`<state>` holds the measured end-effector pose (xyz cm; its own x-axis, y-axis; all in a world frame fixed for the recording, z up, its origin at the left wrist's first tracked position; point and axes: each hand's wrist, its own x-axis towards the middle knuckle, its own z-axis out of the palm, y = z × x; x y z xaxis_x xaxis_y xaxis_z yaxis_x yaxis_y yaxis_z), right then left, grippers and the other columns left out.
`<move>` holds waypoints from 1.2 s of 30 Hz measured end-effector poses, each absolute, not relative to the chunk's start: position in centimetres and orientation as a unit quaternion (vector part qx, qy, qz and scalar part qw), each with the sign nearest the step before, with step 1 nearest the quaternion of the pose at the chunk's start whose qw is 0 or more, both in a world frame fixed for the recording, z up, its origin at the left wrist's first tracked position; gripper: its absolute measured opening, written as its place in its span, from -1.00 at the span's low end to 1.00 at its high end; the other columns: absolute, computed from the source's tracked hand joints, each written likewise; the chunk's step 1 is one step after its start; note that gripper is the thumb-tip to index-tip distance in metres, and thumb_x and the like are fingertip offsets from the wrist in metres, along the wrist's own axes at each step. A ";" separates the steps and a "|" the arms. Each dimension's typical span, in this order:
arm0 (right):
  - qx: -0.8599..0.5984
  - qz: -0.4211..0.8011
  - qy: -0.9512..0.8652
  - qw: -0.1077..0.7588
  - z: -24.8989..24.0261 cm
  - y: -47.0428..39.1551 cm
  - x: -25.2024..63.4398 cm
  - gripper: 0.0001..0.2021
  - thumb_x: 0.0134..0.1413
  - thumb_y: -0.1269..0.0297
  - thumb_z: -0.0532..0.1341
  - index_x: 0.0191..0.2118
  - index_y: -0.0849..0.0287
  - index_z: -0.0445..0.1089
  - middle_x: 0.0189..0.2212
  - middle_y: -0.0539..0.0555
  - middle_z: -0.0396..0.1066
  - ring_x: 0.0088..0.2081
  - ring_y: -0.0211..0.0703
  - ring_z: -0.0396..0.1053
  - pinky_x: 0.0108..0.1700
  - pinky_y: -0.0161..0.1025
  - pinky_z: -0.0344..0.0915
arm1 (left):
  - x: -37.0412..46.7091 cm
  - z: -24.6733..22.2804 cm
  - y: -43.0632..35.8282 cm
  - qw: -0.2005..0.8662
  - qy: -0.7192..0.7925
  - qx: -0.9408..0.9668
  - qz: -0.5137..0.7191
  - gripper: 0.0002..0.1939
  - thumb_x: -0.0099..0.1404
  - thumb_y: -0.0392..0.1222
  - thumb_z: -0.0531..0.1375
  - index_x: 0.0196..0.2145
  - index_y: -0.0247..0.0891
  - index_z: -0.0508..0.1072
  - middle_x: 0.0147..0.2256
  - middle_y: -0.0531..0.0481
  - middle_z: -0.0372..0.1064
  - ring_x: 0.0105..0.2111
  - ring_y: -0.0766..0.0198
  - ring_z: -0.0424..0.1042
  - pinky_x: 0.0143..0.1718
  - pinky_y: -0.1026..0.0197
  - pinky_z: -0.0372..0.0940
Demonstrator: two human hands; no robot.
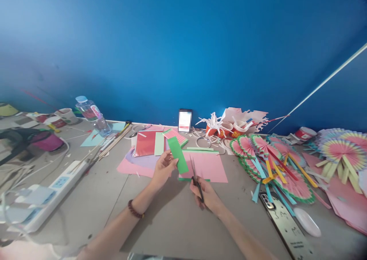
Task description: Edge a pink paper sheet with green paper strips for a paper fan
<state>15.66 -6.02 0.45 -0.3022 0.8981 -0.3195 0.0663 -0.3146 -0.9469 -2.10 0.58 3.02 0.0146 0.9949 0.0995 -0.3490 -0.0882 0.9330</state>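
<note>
While the left hand (165,164) pinches the tilted green strip (178,155) over the worktop (172,229) and the right hand (208,195) grips scissors (196,182) just beside it, clean cutting likely calls for a steady strip and square snips.

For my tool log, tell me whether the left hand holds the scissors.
No, the right hand holds the scissors; the left hand holds green paper.

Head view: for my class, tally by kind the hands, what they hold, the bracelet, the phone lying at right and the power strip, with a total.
Hands, left hand and right hand: 2
Green paper strip: 1
Scissors: 1
Beaded bracelet: 1
Smartphone lying flat: 1
Power strip: 1
Total: 7
</note>
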 end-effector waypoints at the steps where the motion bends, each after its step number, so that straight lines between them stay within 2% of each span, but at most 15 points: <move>1: -0.497 0.636 -0.498 0.315 0.5 -6.2 15.7 -0.58 -0.09 -0.13 0.20 -0.33 0.14 0.16 -0.70 -0.21 0.10 -0.79 -0.43 0.03 -0.78 -0.46 -0.07 | -2.2 3.1 0.6 0.563 0.369 0.434 0.599 -0.56 -0.02 -0.09 0.37 -0.20 -0.24 0.37 -0.45 0.05 0.39 -0.53 0.39 0.34 -0.52 0.33 0.28; 11: -0.518 0.609 -0.534 0.275 1.8 -7.1 15.8 -0.65 -0.03 -0.05 0.20 -0.40 0.15 0.18 -0.59 -0.15 0.10 -0.71 -0.45 0.02 -0.74 -0.45 -0.01 | -2.1 3.2 0.5 0.564 0.362 0.423 0.610 -0.54 -0.01 -0.10 0.37 -0.18 -0.21 0.32 -0.47 0.09 0.36 -0.51 0.38 0.34 -0.49 0.32 0.27; 22: -0.534 0.608 -0.517 0.280 2.1 -7.0 15.4 -0.64 -0.09 -0.04 0.24 -0.43 0.16 0.20 -0.62 -0.15 0.12 -0.71 -0.45 0.01 -0.78 -0.47 -0.01 | -1.6 3.0 0.1 0.572 0.358 0.433 0.598 -0.55 0.02 -0.11 0.34 -0.17 -0.21 0.28 -0.49 0.12 0.35 -0.52 0.38 0.35 -0.48 0.32 0.27; 36: -0.531 0.603 -0.522 0.285 1.6 -6.8 15.4 -0.62 -0.06 -0.08 0.20 -0.41 0.17 0.22 -0.65 -0.15 0.14 -0.74 -0.44 -0.01 -0.78 -0.44 -0.04 | -1.2 2.9 -0.3 0.549 0.388 0.445 0.592 -0.54 0.00 -0.09 0.34 -0.17 -0.20 0.28 -0.50 0.14 0.28 -0.51 0.37 0.34 -0.47 0.31 0.28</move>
